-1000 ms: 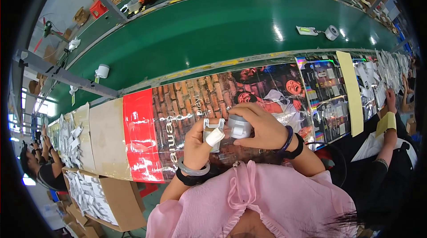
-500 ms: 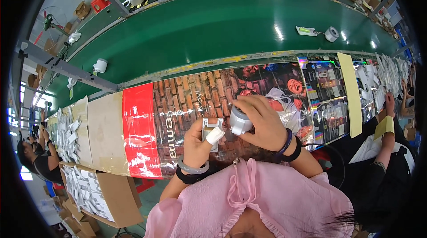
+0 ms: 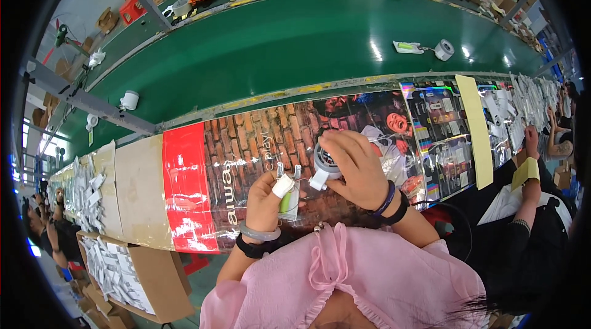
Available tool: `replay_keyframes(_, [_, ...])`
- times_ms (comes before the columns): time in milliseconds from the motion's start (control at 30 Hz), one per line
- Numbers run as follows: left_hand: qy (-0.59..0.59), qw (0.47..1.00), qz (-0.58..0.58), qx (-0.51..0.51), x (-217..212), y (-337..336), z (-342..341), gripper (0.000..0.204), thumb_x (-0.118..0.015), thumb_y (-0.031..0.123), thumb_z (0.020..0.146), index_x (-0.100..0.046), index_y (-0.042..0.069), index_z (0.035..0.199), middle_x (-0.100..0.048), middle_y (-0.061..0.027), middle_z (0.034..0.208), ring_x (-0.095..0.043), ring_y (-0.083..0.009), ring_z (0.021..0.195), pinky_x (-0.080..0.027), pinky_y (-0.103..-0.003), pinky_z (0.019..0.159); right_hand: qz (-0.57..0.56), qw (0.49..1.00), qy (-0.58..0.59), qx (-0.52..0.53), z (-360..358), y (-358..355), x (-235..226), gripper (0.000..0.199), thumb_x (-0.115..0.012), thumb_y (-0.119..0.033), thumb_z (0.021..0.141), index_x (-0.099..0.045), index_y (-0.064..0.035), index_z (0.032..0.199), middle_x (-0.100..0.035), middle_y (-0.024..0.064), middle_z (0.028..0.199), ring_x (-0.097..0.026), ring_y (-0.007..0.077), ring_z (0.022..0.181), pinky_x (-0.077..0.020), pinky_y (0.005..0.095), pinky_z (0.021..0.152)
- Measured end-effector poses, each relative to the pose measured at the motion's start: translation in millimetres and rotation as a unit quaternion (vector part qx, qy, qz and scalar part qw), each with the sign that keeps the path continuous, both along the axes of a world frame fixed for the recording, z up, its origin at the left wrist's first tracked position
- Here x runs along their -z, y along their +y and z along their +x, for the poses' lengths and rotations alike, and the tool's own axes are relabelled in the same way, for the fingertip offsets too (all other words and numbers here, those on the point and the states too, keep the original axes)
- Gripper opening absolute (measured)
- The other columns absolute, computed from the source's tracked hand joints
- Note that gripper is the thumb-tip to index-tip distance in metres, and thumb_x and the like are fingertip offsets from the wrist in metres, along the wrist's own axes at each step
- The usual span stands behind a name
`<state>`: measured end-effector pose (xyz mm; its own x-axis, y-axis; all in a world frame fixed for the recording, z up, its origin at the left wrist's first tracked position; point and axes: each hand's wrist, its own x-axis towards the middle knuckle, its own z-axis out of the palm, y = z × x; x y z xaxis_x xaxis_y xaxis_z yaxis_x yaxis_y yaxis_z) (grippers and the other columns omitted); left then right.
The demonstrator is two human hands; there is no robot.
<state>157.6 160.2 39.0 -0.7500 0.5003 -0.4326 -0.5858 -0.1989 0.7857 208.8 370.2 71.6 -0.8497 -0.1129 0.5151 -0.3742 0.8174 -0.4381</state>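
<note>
Over the poster-covered bench, my left hand (image 3: 263,206) grips a white plastic plate (image 3: 293,207) with two prongs and a green-yellow part on it. A white wrap (image 3: 284,185) covers the left thumb and hides some of the plate. Close by on the right, my right hand (image 3: 359,172) is closed around a round grey-and-white housing (image 3: 325,166). Its ring-shaped end is partly visible, with a dark inside, and a small white block juts from its lower side. The two pieces are a small gap apart, with what looks like a thin wire between them.
Beyond the bench runs a green conveyor belt (image 3: 246,52), carrying another round housing (image 3: 444,50) wired to a plate (image 3: 407,48). At left a cardboard box (image 3: 163,276) holds many white pieces. A grey metal post (image 3: 86,98) crosses the left side. Co-workers sit on both sides.
The plate in my left hand has turned, bringing its green-yellow part into sight. My right hand has tilted the round housing, so its ring end shows more. The whole view has shifted slightly.
</note>
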Motion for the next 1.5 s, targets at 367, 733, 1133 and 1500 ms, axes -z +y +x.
replay_keyframes(367, [0.106, 0.992, -0.035, 0.065, -10, 10, -36, 0.014, -0.063, 0.006, 0.087, -0.059, -0.002, 0.098, -0.067, -0.0103, 0.087, -0.067, -0.018, 0.073, -0.054, -0.026, 0.063, -0.009, 0.998, -0.055, 0.024, -9, 14, 1, 0.076, -0.077, -0.016, 0.06, -0.046, 0.0007, 0.128, -0.05, 0.0161, 0.124, -0.046, 0.034, 0.114, -0.0402, 0.0413, 0.098])
replay_keyframes(733, [0.167, 0.972, -0.164, -0.01, 19, 95, -212, 0.018, -0.061, 0.014, 0.089, -0.06, -0.004, 0.087, -0.065, -0.0104, 0.076, -0.066, -0.0186, 0.062, -0.051, -0.027, 0.05, 0.175, 0.981, 0.036, 0.073, -204, 81, 29, 0.071, -0.083, -0.02, 0.054, -0.053, -0.0056, 0.116, -0.053, 0.0104, 0.119, -0.048, 0.0274, 0.11, -0.0414, 0.0383, 0.093])
replay_keyframes(1133, [0.274, 0.895, -0.352, 0.007, 34, 58, -318, 0.017, -0.065, 0.01, 0.083, -0.06, -0.005, 0.078, -0.065, -0.0131, 0.07, -0.066, -0.0196, 0.056, -0.05, -0.03, 0.045, 0.212, 0.934, -0.155, 0.241, -216, 216, 37, 0.047, -0.064, -0.009, 0.071, -0.054, 0.0, 0.116, -0.059, 0.019, 0.113, -0.056, 0.0356, 0.106, -0.0451, 0.0434, 0.092])
replay_keyframes(1500, [0.348, 0.807, -0.476, -0.04, 44, 44, -333, 0.029, -0.076, 0.023, 0.073, -0.062, -0.003, 0.079, -0.067, -0.0125, 0.072, -0.064, -0.022, 0.062, -0.05, -0.034, 0.06, 0.392, 0.732, -0.404, 0.384, -164, 330, 58, 0.039, -0.059, -0.018, 0.079, -0.056, -0.0102, 0.117, -0.06, 0.0116, 0.119, -0.053, 0.0245, 0.118, -0.03, 0.0444, 0.107])
